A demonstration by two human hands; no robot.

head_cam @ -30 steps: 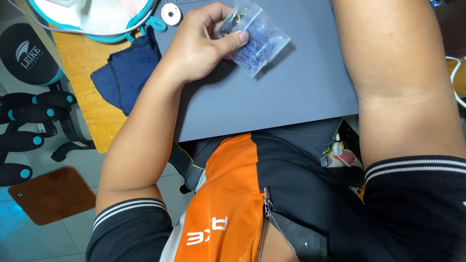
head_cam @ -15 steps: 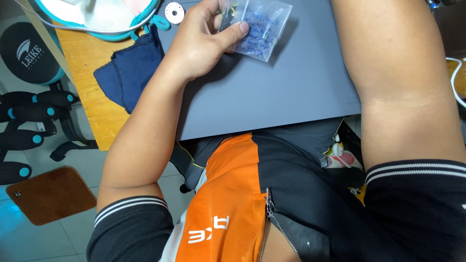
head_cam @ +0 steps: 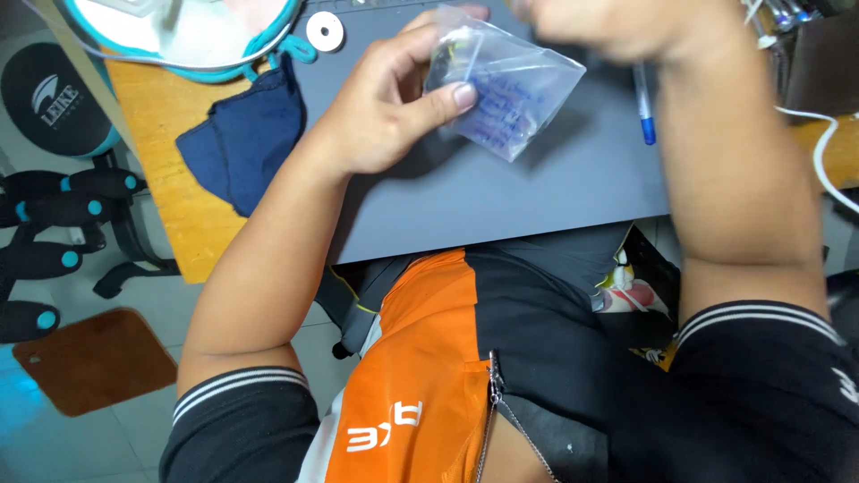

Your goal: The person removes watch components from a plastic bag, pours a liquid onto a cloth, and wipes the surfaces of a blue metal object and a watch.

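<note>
The left hand [head_cam: 380,116] pinches a small clear plastic bag [head_cam: 503,85] between thumb and fingers [head_cam: 461,94], lifted above a grey mat [head_cam: 537,188] on the bench [head_cam: 170,179]. The right hand [head_cam: 617,22], blurred, sits just beyond the bag's far edge. A blue-capped pen [head_cam: 644,107] lies right of the fingers; a dark blue cloth [head_cam: 242,148] lies left of them.
</note>
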